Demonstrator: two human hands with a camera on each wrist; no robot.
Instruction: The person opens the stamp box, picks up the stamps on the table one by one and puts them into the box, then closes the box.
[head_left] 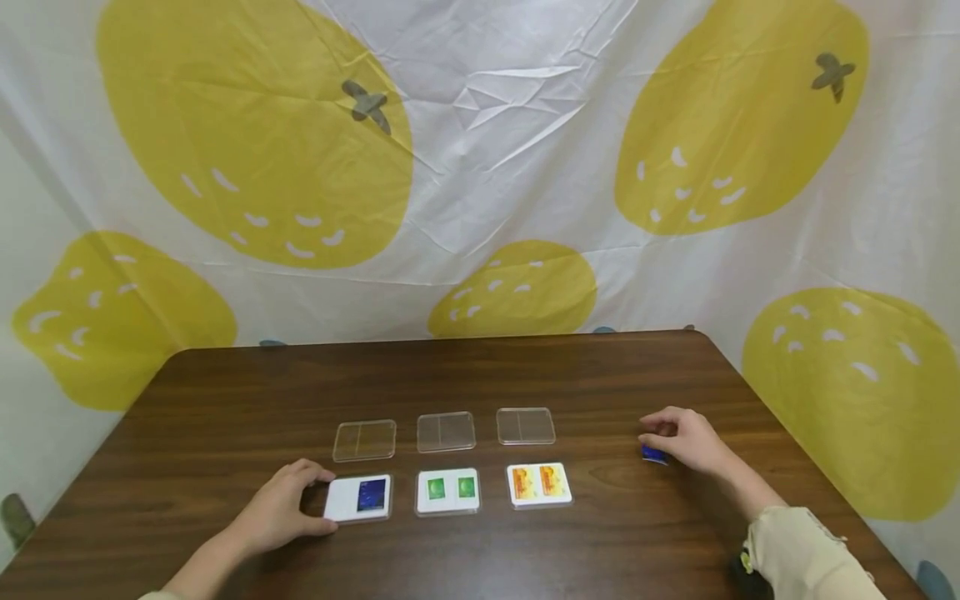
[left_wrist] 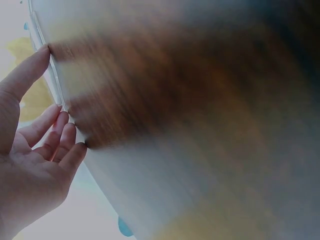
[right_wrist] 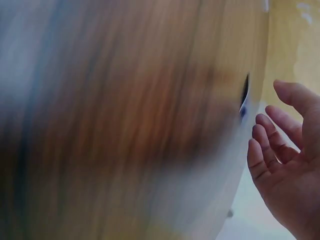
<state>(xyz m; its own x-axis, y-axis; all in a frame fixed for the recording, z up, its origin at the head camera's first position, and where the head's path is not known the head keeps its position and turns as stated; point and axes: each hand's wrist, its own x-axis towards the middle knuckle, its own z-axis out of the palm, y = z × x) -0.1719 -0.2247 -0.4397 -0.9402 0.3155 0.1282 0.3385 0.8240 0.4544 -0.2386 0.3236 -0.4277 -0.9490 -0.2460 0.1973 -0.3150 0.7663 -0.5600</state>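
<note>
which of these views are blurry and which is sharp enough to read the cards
Head view: sharp and evenly lit, the left hand at the blue card tray reads clearly. Left wrist view: the table is smeared, only the fingers are crisp. Right wrist view: equally smeared, the right hand is soft.

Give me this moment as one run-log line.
left hand: touches blue card tray | right hand: at small blue card, hold unclear | table: three trays, three clear lids

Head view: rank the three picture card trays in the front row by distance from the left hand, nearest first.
1. Blue card tray: front row, left end, touched by the left hand.
2. Green card tray: front row, middle.
3. Orange card tray: front row, right end, nearer the right hand.
</note>
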